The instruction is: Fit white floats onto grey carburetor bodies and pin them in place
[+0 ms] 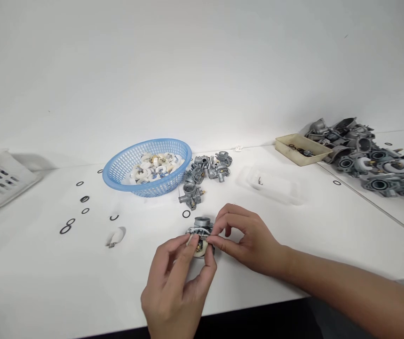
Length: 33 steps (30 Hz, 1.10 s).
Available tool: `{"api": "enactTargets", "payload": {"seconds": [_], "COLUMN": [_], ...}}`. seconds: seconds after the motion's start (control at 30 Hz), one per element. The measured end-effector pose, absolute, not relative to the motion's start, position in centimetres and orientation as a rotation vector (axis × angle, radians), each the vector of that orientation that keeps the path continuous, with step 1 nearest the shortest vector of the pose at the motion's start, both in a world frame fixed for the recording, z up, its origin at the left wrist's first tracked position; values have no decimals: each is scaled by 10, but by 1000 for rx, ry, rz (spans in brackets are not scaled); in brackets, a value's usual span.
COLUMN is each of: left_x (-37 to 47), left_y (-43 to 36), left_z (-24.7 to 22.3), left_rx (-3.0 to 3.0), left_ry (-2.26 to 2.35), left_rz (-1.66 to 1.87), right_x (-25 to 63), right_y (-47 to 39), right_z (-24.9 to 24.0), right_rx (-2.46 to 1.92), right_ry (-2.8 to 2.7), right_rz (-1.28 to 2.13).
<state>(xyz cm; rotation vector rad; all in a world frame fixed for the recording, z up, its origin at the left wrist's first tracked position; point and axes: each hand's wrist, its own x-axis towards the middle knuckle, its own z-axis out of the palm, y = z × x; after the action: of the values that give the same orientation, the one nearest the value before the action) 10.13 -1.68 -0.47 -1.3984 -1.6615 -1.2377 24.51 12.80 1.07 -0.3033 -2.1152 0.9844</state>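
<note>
A grey metal carburetor point(202, 221) stands on the table near its front edge, its round throat facing up. My left hand point(178, 282) has its fingers closed around the lower part, against a cream-white float point(201, 250) with brass bits beside it. From the right, my right hand point(246, 238) pinches thumb and forefinger together at the carburetor's side. Whatever lies between those fingertips is too small or hidden to make out. Just behind the carburetor lies a black rubber ring point(186, 213).
A blue basket point(127, 186) holds many white floats. Several carburetors point(192, 193) sit beside it. At right are a clear tray point(286, 195), a cream tray point(302, 160) and piled carburetors point(378, 162). Black rings point(65, 229) and a loose float point(117, 235) lie left, near a white crate point(0, 181).
</note>
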Motion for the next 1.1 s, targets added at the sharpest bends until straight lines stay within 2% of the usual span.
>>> {"api": "enactTargets", "payload": {"seconds": [1.1], "left_x": [101], "left_y": [-15], "left_z": [-10], "left_rx": [-1433], "left_ry": [-1742], "left_rz": [-1327], "right_x": [242], "right_y": [131], "right_z": [13], "right_rx": [-306], "right_ry": [-2083], "right_rz": [1072]}}
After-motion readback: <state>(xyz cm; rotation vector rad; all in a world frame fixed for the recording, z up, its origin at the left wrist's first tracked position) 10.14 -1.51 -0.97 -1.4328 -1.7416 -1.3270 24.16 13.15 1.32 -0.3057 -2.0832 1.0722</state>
